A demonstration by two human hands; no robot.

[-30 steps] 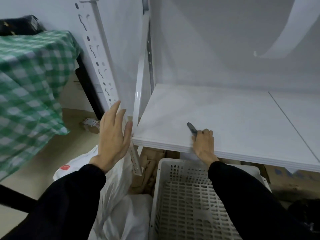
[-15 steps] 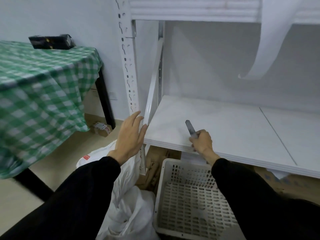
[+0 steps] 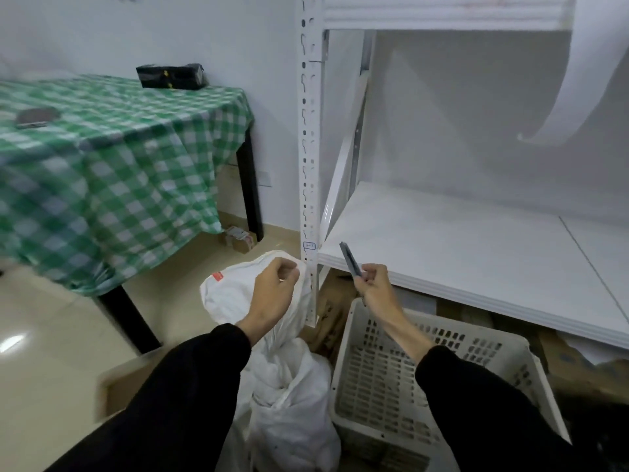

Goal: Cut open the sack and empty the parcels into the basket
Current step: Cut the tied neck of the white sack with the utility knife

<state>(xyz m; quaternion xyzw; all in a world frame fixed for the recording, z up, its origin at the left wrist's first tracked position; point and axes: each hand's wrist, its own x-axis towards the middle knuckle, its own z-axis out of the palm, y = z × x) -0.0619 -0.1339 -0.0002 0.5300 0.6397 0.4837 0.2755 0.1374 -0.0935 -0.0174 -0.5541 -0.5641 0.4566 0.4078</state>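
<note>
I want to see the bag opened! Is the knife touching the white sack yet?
Apart. The head view shows the knife raised in the right hand in front of the shelf edge, clear of the white sack.

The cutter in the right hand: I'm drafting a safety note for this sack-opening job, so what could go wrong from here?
1. The cutter in the right hand points toward the left hand, which sits close by at the top of the white sack; a slip could nick the fingers.
2. A deep cut could slice parcels hidden inside the sack.
3. The sack stands beside the basket, not over it, so parcels may spill onto the floor.
</note>
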